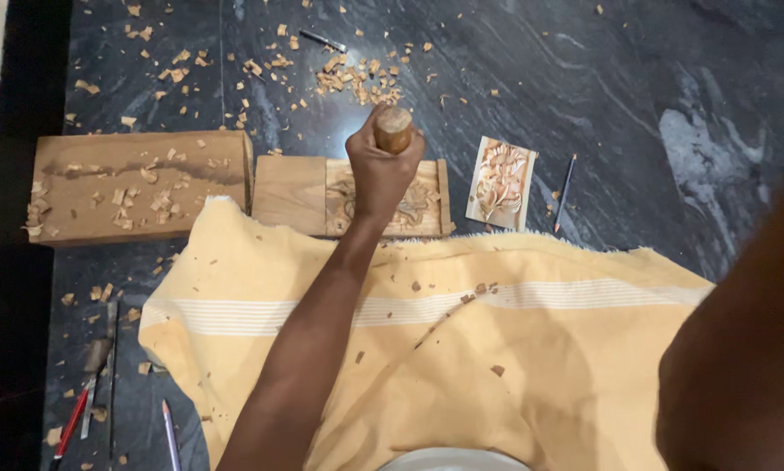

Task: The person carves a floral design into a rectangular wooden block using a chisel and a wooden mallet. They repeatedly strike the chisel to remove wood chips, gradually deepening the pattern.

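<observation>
My left hand (pixel 381 177) is closed around the round wooden handle of a chisel (pixel 393 129), held upright over a wooden panel (pixel 289 194) lying on the dark stone floor. The panel's right half bears a partly cut floral relief, mostly hidden under the hand. My left forearm reaches across a yellow cloth (pixel 514 375) spread over my lap. Only a dark blurred part of my right arm (pixel 741 366) shows at the lower right; its hand is out of frame.
A small carved floral plaque (pixel 500 183) and a pencil (pixel 565 192) lie right of the panel. A large wood block (pixel 139 186) strewn with chips sits left. Wood chips (pixel 357 78) litter the floor beyond. Several hand tools (pixel 95 384) lie lower left.
</observation>
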